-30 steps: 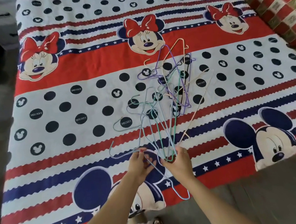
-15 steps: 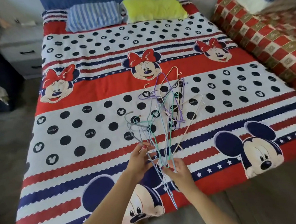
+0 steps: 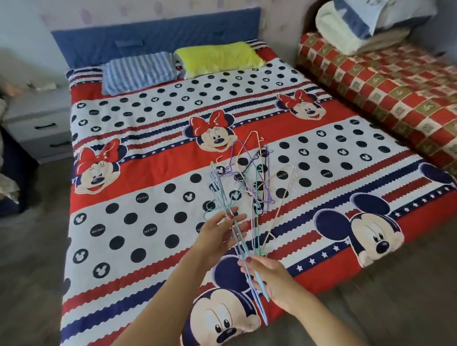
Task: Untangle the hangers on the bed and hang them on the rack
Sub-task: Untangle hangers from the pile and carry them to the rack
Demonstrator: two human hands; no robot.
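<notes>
Blue hangers [image 3: 237, 228] are lifted off the bed [image 3: 141, 210] so they can pull free from the pile [image 3: 253, 176]. The left hand [image 3: 217, 236] fingers pinch them up high. The right hand [image 3: 272, 278] fingers curl round the bottom.

Tangled hangers [image 3: 253, 176] are lying on the bed [image 3: 141, 210] just beyond both hands; two pillows [image 3: 182, 66] are sitting far beyond them

hangers [image 3: 250, 176] tangled, count unclear | second bed [image 3: 399, 93] cut off right | room edges blurred
</notes>
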